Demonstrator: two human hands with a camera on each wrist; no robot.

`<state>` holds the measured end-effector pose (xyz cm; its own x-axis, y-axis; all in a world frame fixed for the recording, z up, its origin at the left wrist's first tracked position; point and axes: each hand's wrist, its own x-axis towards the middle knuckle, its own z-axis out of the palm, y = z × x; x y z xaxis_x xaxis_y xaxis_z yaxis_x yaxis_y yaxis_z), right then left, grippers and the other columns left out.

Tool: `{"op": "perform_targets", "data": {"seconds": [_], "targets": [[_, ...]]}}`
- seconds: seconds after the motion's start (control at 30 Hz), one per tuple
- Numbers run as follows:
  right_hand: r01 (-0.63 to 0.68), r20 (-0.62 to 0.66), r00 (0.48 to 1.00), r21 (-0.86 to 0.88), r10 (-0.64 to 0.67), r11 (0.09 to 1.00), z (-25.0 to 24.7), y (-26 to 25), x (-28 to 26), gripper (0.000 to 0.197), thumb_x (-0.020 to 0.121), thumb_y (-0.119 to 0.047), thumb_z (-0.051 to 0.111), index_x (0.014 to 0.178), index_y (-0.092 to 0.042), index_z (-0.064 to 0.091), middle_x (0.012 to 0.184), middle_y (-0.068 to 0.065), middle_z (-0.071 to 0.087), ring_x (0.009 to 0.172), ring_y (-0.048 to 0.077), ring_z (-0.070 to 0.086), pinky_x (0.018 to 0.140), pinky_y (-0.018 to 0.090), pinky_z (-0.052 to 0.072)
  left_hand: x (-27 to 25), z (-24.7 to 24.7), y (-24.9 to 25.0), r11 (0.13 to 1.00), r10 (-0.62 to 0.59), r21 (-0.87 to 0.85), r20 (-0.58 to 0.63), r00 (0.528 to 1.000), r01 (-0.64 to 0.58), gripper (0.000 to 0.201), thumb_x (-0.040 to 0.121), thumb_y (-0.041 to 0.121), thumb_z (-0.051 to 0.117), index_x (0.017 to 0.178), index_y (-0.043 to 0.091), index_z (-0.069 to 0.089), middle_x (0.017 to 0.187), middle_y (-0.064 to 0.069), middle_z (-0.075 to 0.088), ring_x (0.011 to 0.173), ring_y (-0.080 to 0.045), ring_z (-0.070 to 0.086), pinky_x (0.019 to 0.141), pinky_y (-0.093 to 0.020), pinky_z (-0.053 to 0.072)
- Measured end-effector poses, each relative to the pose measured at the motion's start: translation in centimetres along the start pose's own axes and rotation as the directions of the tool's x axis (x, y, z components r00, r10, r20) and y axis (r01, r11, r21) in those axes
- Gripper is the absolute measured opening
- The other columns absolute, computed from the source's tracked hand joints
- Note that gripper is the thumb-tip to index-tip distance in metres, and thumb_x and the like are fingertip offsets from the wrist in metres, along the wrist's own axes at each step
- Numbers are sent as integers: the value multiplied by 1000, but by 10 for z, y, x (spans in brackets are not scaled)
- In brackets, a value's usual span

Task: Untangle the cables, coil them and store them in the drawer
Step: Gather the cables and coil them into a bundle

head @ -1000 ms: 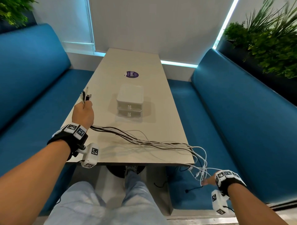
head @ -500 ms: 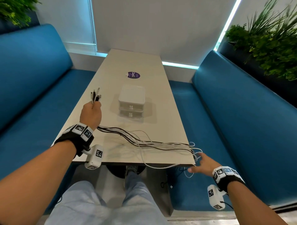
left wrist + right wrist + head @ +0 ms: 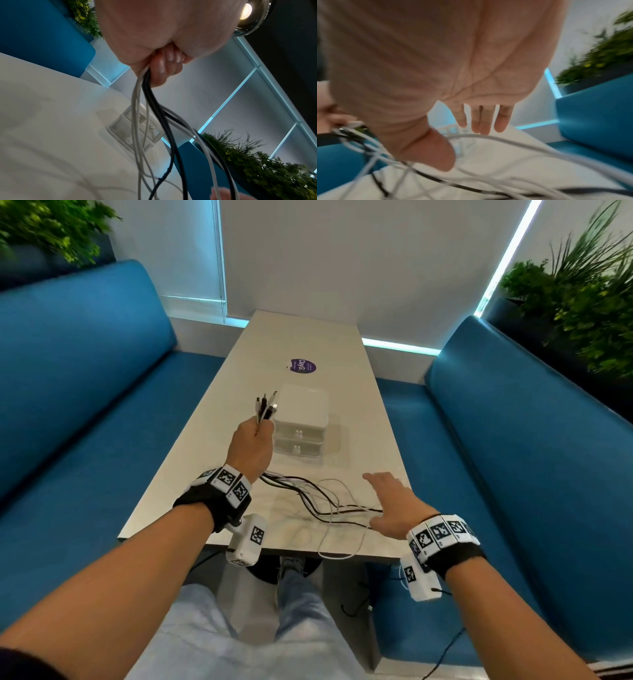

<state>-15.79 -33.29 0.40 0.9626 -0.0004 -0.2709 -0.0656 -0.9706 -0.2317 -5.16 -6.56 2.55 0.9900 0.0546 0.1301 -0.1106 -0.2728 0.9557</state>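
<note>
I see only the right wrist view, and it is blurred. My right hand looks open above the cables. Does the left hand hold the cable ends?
Observer: Yes. In the head view the left hand grips the bundle of cables, and the plugs stick up out of the fist.
Operator: Are the drawers open?
Observer: No. Both drawers of the white drawer unit are shut.
Operator: Do all cables lie on the table?
Observer: Not fully. One white loop hangs over the near edge of the table.
Operator: Is the left grip firm?
Observer: In the left wrist view the fingers curl tightly round the white and black cables.
</note>
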Motion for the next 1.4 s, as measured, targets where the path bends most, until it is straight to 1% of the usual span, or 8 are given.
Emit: {"op": "perform_targets", "data": {"seconds": [0.2,0.43,0.53,0.67,0.77,1.03,1.23,1.4], "targets": [[221,63,972,75,-226,972,1,-80,20,100,81,-50,62,157,-26,2,164,-3,9,149,19,16,120,37,20,-11,7,1,1000,13,11,39,999,-14,32,98,23,41,67,18,41,60,0,43,54,-21,36,59,-34,31],[355,-85,935,151,-345,923,24,-142,47,38,90,-43,62,120,-20,60,109,6,71,96,25,66,86,37,54,-20,8,0,1000,13,22,46,999,-14,28,95,23,41,69,15,44,62,-3,45,58,-22,40,59,-35,34],[336,-127,936,39,-329,941,31,-137,52,28,98,-43,49,94,-16,57,82,7,65,76,30,61,68,39,51,-8,-8,5,997,-48,-66,-22,999,47,27,93,23,40,69,12,42,59,-6,43,55,-21,40,55,-36,35],[262,36,963,109,-267,959,40,-101,51,39,102,-47,38,93,-13,55,91,7,65,84,28,60,80,41,49,13,-33,10,969,-140,-218,-80,987,120,23,89,24,38,67,16,36,57,-3,34,52,-19,29,50,-31,27],[248,45,965,176,-259,953,33,-84,45,42,99,-53,43,85,-15,55,82,5,63,75,24,59,72,37,46,16,-37,-1,994,-110,-23,-60,992,109,28,91,27,39,66,15,40,59,-2,41,54,-22,36,55,-34,33],[142,79,984,173,-157,975,-1,-63,50,43,95,-52,51,85,-12,63,69,2,59,59,16,54,58,28,41,-6,-21,-22,775,-70,597,409,910,-208,27,104,29,35,93,9,50,84,-10,59,67,-24,53,55,-34,35],[176,-25,984,174,-174,969,-14,-65,61,38,97,-45,51,87,-11,64,83,6,65,72,20,57,61,30,39,-33,-3,-28,784,-160,565,585,795,-258,36,102,46,35,97,15,53,86,-7,67,73,-26,63,71,-43,53],[142,7,989,165,-145,976,-6,-62,62,30,97,-40,51,80,-16,60,75,1,60,69,20,55,60,30,39,-51,8,-42,787,-108,534,610,785,-307,39,98,59,40,108,21,39,79,-2,60,68,-19,57,58,-34,40]]}}
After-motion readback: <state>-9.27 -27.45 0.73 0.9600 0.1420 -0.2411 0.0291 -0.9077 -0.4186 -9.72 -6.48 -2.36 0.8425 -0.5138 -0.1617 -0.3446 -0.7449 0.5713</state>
